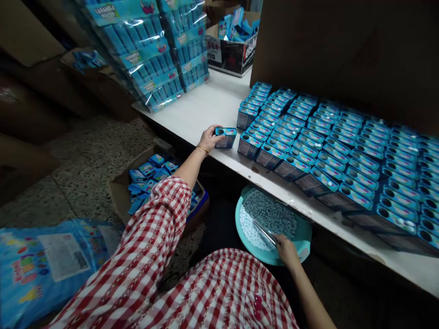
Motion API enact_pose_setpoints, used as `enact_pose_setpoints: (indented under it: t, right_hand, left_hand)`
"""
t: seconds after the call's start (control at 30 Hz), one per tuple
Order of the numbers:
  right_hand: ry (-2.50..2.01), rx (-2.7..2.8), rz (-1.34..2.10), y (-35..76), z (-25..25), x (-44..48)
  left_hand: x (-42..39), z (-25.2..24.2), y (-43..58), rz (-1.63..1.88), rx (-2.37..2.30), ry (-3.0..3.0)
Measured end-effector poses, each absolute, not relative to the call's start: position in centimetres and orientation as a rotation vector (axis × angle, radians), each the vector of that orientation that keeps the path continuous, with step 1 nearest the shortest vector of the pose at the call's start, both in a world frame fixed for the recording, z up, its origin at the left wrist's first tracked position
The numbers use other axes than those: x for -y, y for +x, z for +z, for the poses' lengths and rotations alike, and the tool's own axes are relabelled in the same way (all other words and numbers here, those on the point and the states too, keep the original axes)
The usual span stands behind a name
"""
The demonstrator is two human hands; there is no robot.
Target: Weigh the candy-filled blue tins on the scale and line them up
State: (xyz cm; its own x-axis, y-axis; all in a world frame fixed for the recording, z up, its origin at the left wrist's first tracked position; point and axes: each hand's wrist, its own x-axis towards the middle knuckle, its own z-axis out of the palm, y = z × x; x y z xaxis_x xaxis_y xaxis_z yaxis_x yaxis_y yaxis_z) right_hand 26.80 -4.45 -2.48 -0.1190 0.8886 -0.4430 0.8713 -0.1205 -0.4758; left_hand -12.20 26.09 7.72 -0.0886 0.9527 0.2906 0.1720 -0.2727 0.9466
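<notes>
My left hand [210,138] is closed around one end of a small blue box [226,138], which stands upright on the white tabletop near its front edge. A dark round spot shows on the box's top. Lower down, my right hand [285,249] grips the handle of a metal scoop [265,233]; its far end rests among small white candies [252,219]. These candies lie in a turquoise basin [306,249] below the table's edge. Right of my left hand stand packed rows of similar blue boxes [297,163], each with a dark round spot on top.
Wrapped stacks of blue packs [147,59] stand at the table's back left. Behind them is an open carton [228,57] of blue boxes. A floor carton [118,192] holds loose blue boxes. A blue printed bag [61,269] lies lower left. Brown cardboard [343,50] rises behind the rows.
</notes>
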Motion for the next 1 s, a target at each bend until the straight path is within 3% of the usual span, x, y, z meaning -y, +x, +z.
enact_pose_setpoints:
  t: [0.23,0.33,0.43,0.5,0.57,0.6,0.67,1.0]
  right_hand:
    - [-2.051,2.024,1.074,25.7,-2.8,4.4]
    - [-2.168,2.048,1.003,26.1,-3.0,4.2]
    - [-2.385,2.091,0.854,26.3,-3.6,3.8]
    - [-2.514,2.149,0.72,26.1,-4.0,3.4]
    - [-2.558,2.261,0.682,25.6,-4.2,3.1]
    - [-2.553,2.328,0.708,25.4,-4.2,2.9]
    - [-2.543,2.427,0.787,25.0,-4.2,2.7]
    - [-2.516,2.506,0.725,26.3,-3.9,3.6]
  left_hand:
    - [-33.7,5.6,-7.8,1.537,-1.194,1.465]
    - [-31.9,3.2,-11.3,1.705,-1.341,1.363]
    - [-25.2,-0.2,-18.9,1.784,-1.644,1.257]
    - [-18.8,-2.5,-23.5,1.64,-1.99,1.123]
    - [-12.4,-4.7,-26.2,1.185,-2.248,1.024]
    - [-9.8,-5.9,-26.7,0.874,-2.264,1.019]
    - [-5.9,-8.1,-26.3,0.654,-2.191,1.011]
    - [-0.8,-14.3,-23.1,0.173,-2.019,0.9]
